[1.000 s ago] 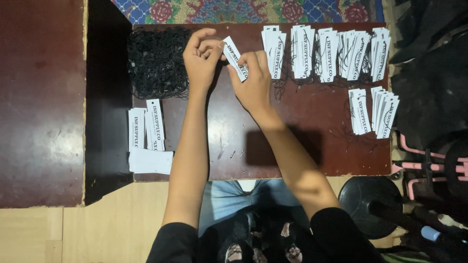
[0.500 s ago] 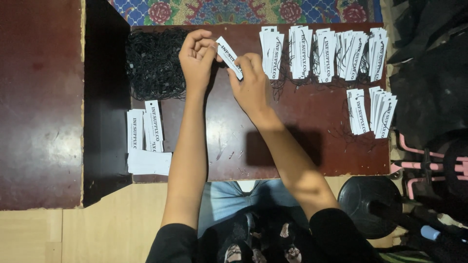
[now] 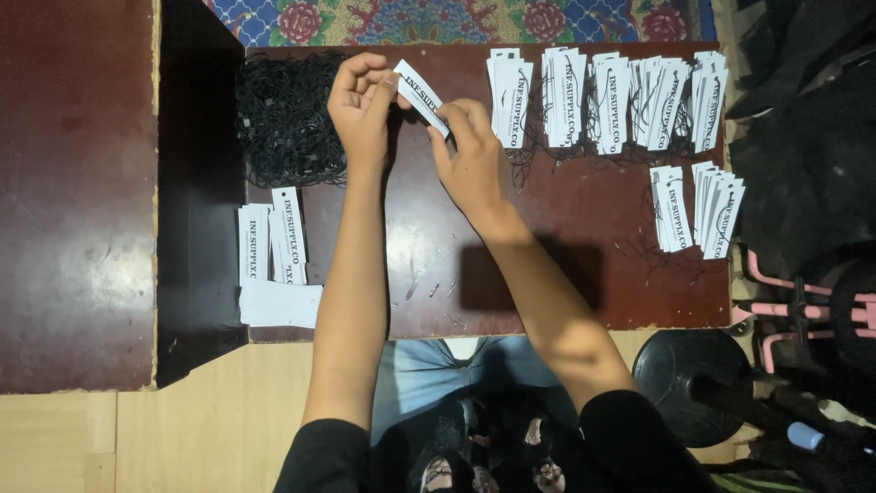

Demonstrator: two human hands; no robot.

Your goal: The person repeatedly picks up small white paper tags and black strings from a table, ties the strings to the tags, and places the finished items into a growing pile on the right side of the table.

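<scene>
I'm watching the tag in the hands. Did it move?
Yes, slightly: the tag shifted left, away from the fixed nearest tag stack, toward the black string pile.

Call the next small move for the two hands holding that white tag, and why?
Probably thread a black string from the pile through the white tag: left hand and right hand pinch it between them, and the stacked tags already trail strings.

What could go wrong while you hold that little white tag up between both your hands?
The white tag is pinched only at its ends by the left hand and right hand, so it might bend or slip. The pile of black strings beside the left hand looks tangled, so one string could drag others out. The right arm crosses close to the tag stacks, so a sweep might knock them over.
</scene>
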